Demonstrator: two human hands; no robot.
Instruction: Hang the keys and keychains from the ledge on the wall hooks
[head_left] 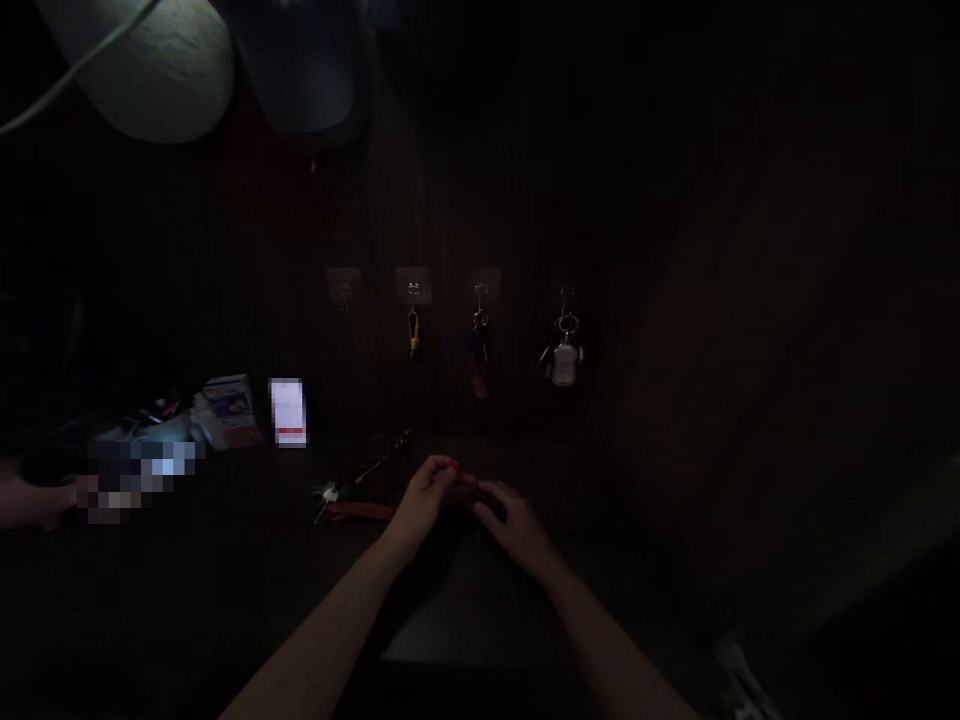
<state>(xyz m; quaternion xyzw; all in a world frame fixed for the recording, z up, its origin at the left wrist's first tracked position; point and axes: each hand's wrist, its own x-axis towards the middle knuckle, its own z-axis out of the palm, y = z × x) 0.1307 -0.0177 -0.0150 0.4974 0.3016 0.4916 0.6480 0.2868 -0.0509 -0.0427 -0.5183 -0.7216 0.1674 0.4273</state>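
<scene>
In the dark head view, my left hand (424, 502) and my right hand (516, 522) meet at the fingertips over the dark surface. The left fingers are bent and pressed together in a pinch. My right fingers curve in toward them, the thumb a little lower. What lies between them is too dark to make out; a small red spot shows at the left fingertips. Just left of my left hand lie a bunch of keys (328, 493), a reddish strap (361, 511) and a thin yellow-and-dark cord (369, 470).
Wall hooks hold a yellow-and-black loop (414, 335), keys with a reddish tag (478, 378) and keys with a pale fob (565, 365); the leftmost hook (346, 292) is bare. A lit, blurred-out screen (288, 412), a box (232, 410) and another person's arm (30, 497) are at left.
</scene>
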